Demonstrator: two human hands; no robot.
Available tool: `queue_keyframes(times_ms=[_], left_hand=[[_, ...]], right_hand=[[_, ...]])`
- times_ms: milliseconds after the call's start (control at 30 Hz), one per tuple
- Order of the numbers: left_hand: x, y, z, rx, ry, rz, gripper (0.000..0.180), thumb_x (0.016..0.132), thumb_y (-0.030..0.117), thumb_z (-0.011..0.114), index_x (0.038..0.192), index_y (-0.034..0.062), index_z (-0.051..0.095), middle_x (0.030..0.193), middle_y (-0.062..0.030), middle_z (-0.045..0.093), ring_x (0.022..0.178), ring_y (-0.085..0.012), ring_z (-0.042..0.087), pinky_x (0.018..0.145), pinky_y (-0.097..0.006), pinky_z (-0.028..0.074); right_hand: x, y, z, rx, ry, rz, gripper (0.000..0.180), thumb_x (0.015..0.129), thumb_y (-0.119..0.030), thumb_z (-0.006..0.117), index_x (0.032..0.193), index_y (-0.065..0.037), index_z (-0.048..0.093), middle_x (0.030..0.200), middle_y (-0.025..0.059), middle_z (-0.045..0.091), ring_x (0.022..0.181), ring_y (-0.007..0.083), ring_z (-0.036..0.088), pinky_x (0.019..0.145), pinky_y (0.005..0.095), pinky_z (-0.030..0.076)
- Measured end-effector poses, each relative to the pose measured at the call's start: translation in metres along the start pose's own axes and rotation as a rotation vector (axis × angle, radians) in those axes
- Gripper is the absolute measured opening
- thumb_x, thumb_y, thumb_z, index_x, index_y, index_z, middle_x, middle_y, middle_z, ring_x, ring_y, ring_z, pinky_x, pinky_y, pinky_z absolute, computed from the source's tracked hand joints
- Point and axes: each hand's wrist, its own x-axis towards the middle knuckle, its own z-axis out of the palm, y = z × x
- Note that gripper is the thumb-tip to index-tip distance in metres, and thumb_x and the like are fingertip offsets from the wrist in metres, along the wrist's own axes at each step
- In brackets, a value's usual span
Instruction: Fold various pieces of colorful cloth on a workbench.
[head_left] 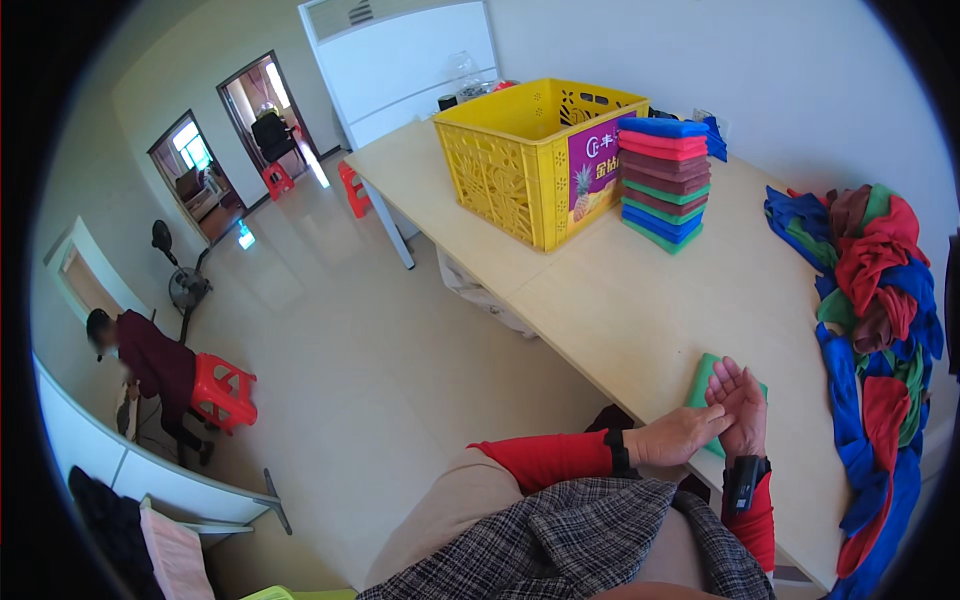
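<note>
Head view: green cloth [703, 380] on table [640, 310], below right hand [742, 408]. Right palm opened upward; left hand [672, 438] touches it, can't tell if pinching anything. Yellow crate [500, 180] beside folded stack [665, 190]; crate bottom hidden.

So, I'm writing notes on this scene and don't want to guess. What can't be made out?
All in the head view:
Green folded cloth: partly hidden behind the left hand and right hand, so contact is unclear.
Yellow crate: bottom hidden by its near walls.
Pile of loose cloths: pieces cover one another, so no count.
Bright green item: cut off by the lower edge.
Co-worker: hands too small to read.
</note>
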Motion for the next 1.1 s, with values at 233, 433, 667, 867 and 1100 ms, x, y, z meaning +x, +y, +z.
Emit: queue_keyframes(times_ms=[233,433,667,867,1100], left_hand=[[0.005,-0.014,0.021,0.083,-0.064,-0.133,0.058,0.083,0.004,0.058,0.139,-0.0068,0.047,0.113,-0.0187,0.059,0.096,-0.0345,0.062,0.082,-0.044,0.054],[0.01,-0.058,0.073,0.361,-0.234,-0.27,0.061,0.094,0.024,0.058,0.145,-0.0063,0.042,0.143,-0.0226,0.048,0.135,-0.0356,0.043,0.115,-0.049,0.031],[0.0,-0.072,0.077,0.354,-0.25,-0.307,0.069,0.098,0.038,0.056,0.149,-0.0053,0.039,0.16,-0.0223,0.031,0.153,-0.0345,0.022,0.124,-0.053,0.014],[-0.002,-0.068,0.067,0.353,-0.231,-0.356,0.072,0.098,0.042,0.056,0.151,-0.0032,0.038,0.162,-0.0213,0.028,0.154,-0.0337,0.019,0.124,-0.053,0.015],[-0.046,-0.053,0.015,0.266,0.117,-0.391,0.055,0.095,0.031,0.065,0.136,-0.0039,0.053,0.139,-0.0237,0.055,0.129,-0.039,0.053,0.107,-0.045,0.044]], right_hand=[[-0.008,-0.011,-0.002,-0.406,0.091,-0.162,0.046,0.106,-0.038,0.048,0.136,-0.004,0.055,0.132,0.0131,0.062,0.118,0.0254,0.06,0.104,0.0408,0.046],[-0.006,0.008,-0.082,-1.973,0.272,-0.588,0.052,0.106,-0.036,0.045,0.145,-0.002,0.049,0.149,0.0193,0.049,0.142,0.0345,0.041,0.116,0.0485,0.032],[-0.021,0.012,-0.07,-2.102,0.35,-0.343,0.054,0.104,-0.032,0.047,0.149,-0.004,0.044,0.158,0.0177,0.038,0.15,0.0377,0.027,0.12,0.05,0.025],[-0.017,0.014,-0.073,-2.074,0.36,-0.395,0.056,0.102,-0.029,0.051,0.151,-0.004,0.042,0.158,0.018,0.037,0.15,0.0381,0.027,0.121,0.0492,0.025],[-0.016,0.02,-0.073,-2.073,0.317,-0.428,0.055,0.1,-0.026,0.054,0.149,-0.003,0.044,0.158,0.0189,0.038,0.15,0.0387,0.027,0.12,0.0493,0.026]])
